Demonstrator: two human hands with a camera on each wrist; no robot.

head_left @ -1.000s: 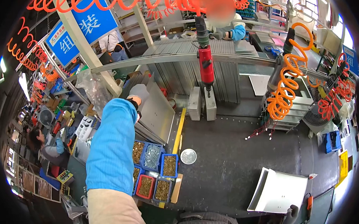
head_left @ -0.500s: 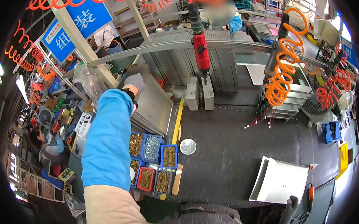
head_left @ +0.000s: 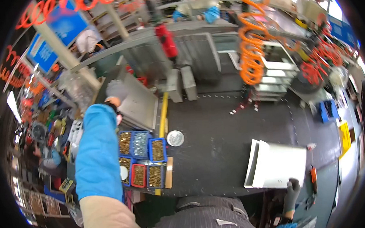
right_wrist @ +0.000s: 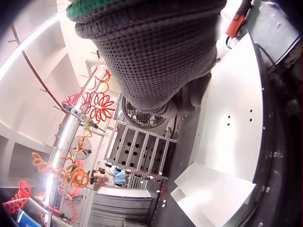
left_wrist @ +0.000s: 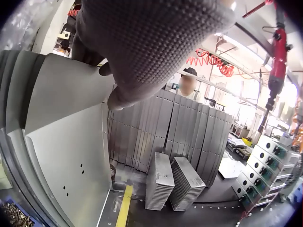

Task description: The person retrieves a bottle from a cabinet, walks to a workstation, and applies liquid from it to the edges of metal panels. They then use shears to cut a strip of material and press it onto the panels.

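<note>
My left hand (head_left: 116,90), in a grey knit glove, is at the top edge of a row of upright grey metal panels (head_left: 137,102). In the left wrist view its thumb and fingers curl over the edge of the front metal panel (left_wrist: 71,161), which has small holes; part of the grip is hidden behind the glove. My right hand (head_left: 291,191), in a darker grey glove, is at the near right edge of a white metal panel (head_left: 278,165) lying on the table. Seen from the right wrist, its loosely bent fingers (right_wrist: 201,90) overlap that panel's edge.
Blue and red bins (head_left: 139,175) of screws stand beside the panels, near a round dish (head_left: 175,138) of small parts. A red power screwdriver (head_left: 166,41) hangs above two stacks of metal pieces (head_left: 180,84). Right of the white panel lies an orange-handled tool (head_left: 313,174).
The head view has shifted, so the bench sits higher and more to the left, and more of the right hand shows. Both hands stay at their panels.
</note>
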